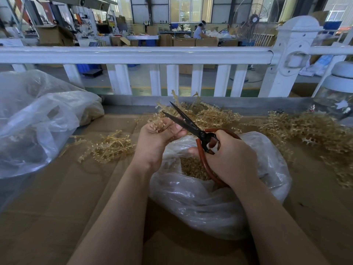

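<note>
The left hand (158, 138) is curled around a tan plastic sprue (157, 124), whose short prongs stick up between the fingers and thumb. The right hand (229, 159) grips the red looped handles of a pair of scissors (191, 127), with fingers wrapped through and around the loops. The dark blades stand apart and point up and away from the person, and the lower blade lies just beside the left thumb, at the held sprue. Both hands hover over the mouth of a clear plastic bag (210, 207) that sits on the cardboard-covered bench (57, 207). Small tan cut pieces (193, 167) show inside the bag, right under the scissor handles. More tan sprues lie heaped on the bench: one pile (208, 113) just behind the hands, a smaller one (110, 148) to the left, and a wide spread (305, 129) to the right. A larger crumpled plastic bag (38, 121) rests at the far left, and a white railing (133, 54) runs along the back edge.
</note>
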`<act>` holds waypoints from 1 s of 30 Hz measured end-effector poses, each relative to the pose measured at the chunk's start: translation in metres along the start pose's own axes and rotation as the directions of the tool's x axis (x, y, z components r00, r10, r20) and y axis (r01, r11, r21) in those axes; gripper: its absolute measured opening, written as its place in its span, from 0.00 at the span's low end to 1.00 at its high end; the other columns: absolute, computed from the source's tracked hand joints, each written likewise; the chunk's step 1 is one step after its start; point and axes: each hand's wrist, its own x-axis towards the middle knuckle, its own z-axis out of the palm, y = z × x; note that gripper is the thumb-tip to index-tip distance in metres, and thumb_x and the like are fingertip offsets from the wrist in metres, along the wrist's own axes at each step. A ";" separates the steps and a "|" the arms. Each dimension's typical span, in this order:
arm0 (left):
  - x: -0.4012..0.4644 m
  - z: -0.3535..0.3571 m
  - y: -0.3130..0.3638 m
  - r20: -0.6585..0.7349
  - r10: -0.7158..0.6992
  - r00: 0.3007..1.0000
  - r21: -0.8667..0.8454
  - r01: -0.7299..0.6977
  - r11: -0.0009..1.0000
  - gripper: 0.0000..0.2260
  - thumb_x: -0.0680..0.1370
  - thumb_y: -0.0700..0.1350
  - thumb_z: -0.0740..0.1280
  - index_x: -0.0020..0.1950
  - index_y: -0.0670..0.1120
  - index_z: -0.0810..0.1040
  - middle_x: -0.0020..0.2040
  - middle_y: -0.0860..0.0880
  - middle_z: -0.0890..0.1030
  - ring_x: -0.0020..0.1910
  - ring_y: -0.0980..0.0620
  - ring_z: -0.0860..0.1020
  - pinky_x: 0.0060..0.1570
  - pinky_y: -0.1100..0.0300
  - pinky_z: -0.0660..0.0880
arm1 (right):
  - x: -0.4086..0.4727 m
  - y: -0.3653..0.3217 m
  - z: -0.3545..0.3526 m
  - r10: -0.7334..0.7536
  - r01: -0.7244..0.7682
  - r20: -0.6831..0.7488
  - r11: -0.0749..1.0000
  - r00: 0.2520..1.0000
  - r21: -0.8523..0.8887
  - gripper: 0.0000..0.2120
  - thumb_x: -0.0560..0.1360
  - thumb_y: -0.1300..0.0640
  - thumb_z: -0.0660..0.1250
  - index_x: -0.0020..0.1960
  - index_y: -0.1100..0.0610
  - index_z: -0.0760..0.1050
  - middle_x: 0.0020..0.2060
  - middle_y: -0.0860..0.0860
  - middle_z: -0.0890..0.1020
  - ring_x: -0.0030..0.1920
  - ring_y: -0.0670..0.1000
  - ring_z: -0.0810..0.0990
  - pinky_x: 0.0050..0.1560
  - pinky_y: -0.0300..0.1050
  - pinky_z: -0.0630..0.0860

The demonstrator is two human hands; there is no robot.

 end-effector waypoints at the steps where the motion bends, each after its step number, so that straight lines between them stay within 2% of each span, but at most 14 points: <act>1: 0.000 0.000 0.000 0.002 -0.003 1.000 -0.005 0.003 1.000 0.06 0.68 0.36 0.72 0.44 0.38 0.82 0.40 0.44 0.84 0.39 0.50 0.83 0.42 0.61 0.80 | 0.000 0.000 0.000 0.000 0.000 -0.006 1.000 1.000 -0.003 0.27 0.67 0.21 0.59 0.37 0.46 0.68 0.28 0.39 0.72 0.29 0.37 0.69 0.26 0.35 0.61; 8: 0.001 -0.001 0.000 0.000 -0.023 1.000 -0.036 0.023 0.999 0.04 0.69 0.37 0.73 0.42 0.39 0.82 0.38 0.45 0.84 0.38 0.51 0.83 0.41 0.62 0.80 | 0.000 0.001 0.000 -0.004 0.004 -0.012 1.000 1.000 0.001 0.25 0.68 0.26 0.66 0.35 0.48 0.68 0.26 0.40 0.71 0.28 0.38 0.69 0.26 0.35 0.60; 15: 0.001 0.004 0.000 -0.037 -0.010 0.999 -0.002 0.009 1.000 0.06 0.70 0.38 0.72 0.45 0.38 0.80 0.39 0.44 0.83 0.37 0.51 0.82 0.41 0.62 0.80 | 0.000 -0.001 0.000 0.008 -0.008 0.014 1.000 1.000 -0.001 0.25 0.70 0.29 0.69 0.33 0.45 0.61 0.25 0.37 0.66 0.27 0.37 0.65 0.27 0.34 0.58; 17: 0.001 0.004 0.000 -0.048 -0.003 0.999 0.009 0.003 1.000 0.04 0.71 0.36 0.71 0.45 0.39 0.80 0.38 0.44 0.83 0.36 0.51 0.82 0.41 0.61 0.80 | 0.000 0.000 0.001 0.019 -0.019 0.027 1.000 0.999 0.012 0.25 0.70 0.28 0.68 0.33 0.45 0.61 0.25 0.37 0.67 0.28 0.37 0.66 0.27 0.34 0.59; 20: 0.001 0.003 0.001 -0.039 0.002 0.999 0.011 -0.002 1.000 0.06 0.71 0.37 0.71 0.46 0.38 0.80 0.37 0.45 0.82 0.35 0.51 0.81 0.41 0.60 0.80 | 0.001 0.001 0.000 0.023 -0.023 0.030 1.000 0.999 0.016 0.25 0.70 0.27 0.67 0.33 0.45 0.62 0.25 0.38 0.68 0.28 0.37 0.66 0.27 0.34 0.59; 23: 0.001 0.002 0.001 -0.031 0.015 0.999 0.029 -0.014 0.999 0.06 0.69 0.38 0.72 0.44 0.39 0.80 0.37 0.45 0.81 0.35 0.51 0.81 0.41 0.60 0.79 | 0.001 0.002 0.000 0.013 -0.013 0.034 1.000 0.999 0.009 0.24 0.68 0.24 0.62 0.36 0.45 0.66 0.27 0.38 0.70 0.29 0.38 0.68 0.27 0.35 0.60; 25: 0.001 0.002 0.000 -0.025 0.026 0.999 0.037 -0.025 0.999 0.04 0.69 0.38 0.72 0.42 0.41 0.82 0.35 0.46 0.82 0.35 0.50 0.80 0.41 0.60 0.79 | 0.001 0.003 0.001 0.008 -0.008 0.033 1.000 0.999 0.000 0.24 0.69 0.24 0.63 0.38 0.45 0.67 0.29 0.38 0.71 0.30 0.38 0.69 0.28 0.34 0.61; 30: 0.002 0.000 -0.001 -0.017 0.036 0.999 0.044 -0.035 0.998 0.03 0.69 0.38 0.72 0.42 0.41 0.82 0.35 0.46 0.81 0.35 0.50 0.79 0.42 0.60 0.79 | 0.002 0.003 0.001 0.016 -0.016 0.034 1.000 0.999 -0.010 0.26 0.68 0.22 0.61 0.38 0.45 0.65 0.29 0.39 0.72 0.30 0.37 0.68 0.27 0.35 0.60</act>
